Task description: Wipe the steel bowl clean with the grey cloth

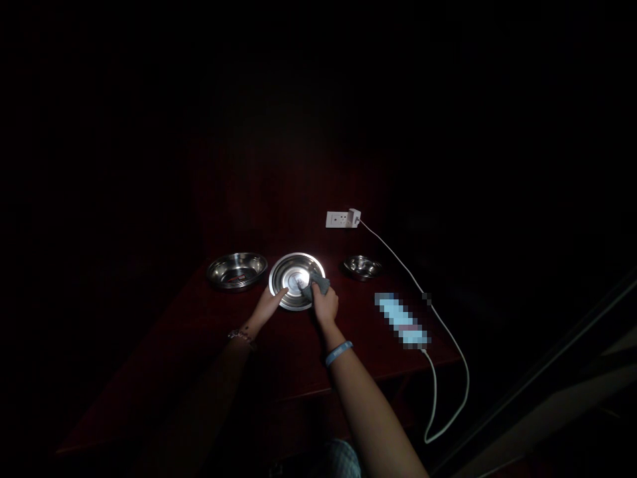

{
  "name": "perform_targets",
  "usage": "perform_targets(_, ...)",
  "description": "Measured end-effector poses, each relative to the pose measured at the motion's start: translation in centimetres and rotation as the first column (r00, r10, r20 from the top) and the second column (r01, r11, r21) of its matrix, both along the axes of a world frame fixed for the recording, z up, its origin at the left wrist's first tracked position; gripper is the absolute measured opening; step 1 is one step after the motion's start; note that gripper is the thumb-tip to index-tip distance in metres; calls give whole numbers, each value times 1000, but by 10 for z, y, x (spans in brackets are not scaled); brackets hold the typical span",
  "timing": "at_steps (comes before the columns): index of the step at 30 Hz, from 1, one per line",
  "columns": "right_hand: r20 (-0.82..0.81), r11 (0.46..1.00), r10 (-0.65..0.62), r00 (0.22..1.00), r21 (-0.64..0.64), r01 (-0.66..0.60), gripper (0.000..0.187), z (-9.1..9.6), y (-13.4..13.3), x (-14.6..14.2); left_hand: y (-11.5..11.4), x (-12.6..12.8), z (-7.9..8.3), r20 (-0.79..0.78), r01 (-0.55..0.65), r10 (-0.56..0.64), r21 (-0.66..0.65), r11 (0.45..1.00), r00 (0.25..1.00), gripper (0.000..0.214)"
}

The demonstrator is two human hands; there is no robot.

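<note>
A shiny steel bowl (297, 259) is tilted toward me above the dark red table. My left hand (269, 307) grips its lower left rim, the thumb lying over the edge and the fingers hidden behind. In my right hand (325, 305) is a bunched grey cloth (320, 283), pressed against the right side of the bowl's inside. To the left stand wider steel bowls (237, 282), seemingly stacked, with a reddish label in the top one. A smaller steel bowl (362, 267) sits at the right.
On the red table (239, 352), a blurred-out phone (402, 322) lies at the right with a white cable (435, 392) looping off the edge. A charger (354, 216) is plugged into the wall socket (337, 220). The surroundings are very dark.
</note>
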State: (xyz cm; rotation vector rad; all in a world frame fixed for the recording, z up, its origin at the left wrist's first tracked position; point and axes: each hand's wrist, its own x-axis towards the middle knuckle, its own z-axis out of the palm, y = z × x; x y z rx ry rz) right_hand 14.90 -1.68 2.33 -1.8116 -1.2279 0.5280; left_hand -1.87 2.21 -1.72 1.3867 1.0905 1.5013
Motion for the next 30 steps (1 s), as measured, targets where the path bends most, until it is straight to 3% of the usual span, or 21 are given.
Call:
perform_targets(20,-54,1000,3,999,13,-2,38,2,-3,0,-4,1,5,-23,9,-10,-12,1000,1000,64)
perform_targets(30,-23,1000,-1,1000,5,1,39,0,-2,0,1,-1,-3,-4,27,-27,27,999,1000,58)
